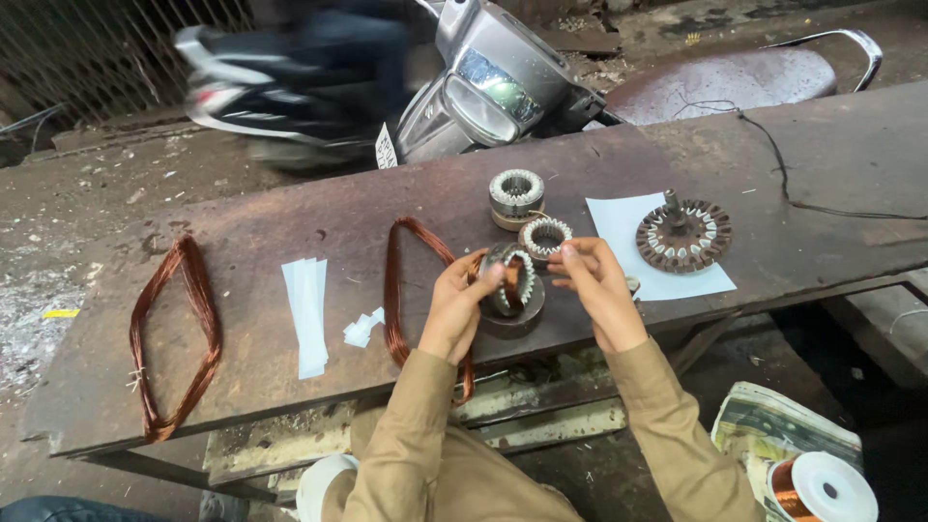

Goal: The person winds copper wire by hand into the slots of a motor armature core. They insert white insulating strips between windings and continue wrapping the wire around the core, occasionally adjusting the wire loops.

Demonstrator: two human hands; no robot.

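Copper wire dominates the head view, the only view supplied; a person in tan sleeves works at a rusty metal bench [290, 217]. Left hand [462, 302]: fingers curled around the rim of a ring-shaped stator core [512, 287], which it holds tilted just above the bench edge, near the person's body. Right hand [592, 282]: fingertips pinched narrowly together at the core's right side, apparently on a fine wire or slip of insulation, too small to tell which. A long copper coil [394, 290] lies on the bench just left of the left hand and hangs over the front edge; a second copper coil [174, 338] lies well apart at the far left. White paper strips [307, 309] and small paper scraps [362, 329] rest between the two coils. Behind the hands stand two further stator cores [516, 193], [546, 237], both showing pale insulation in their slots; a toothed rotor plate [683, 235] sits on a white sheet [628, 242] to the right. A wire spool [822, 488] lies on the ground at lower right; a scooter [464, 92] stands beyond the bench. Judged progress: the held core appears lined but carries little or no winding; the coils remain loose, so most of the winding seems undone.
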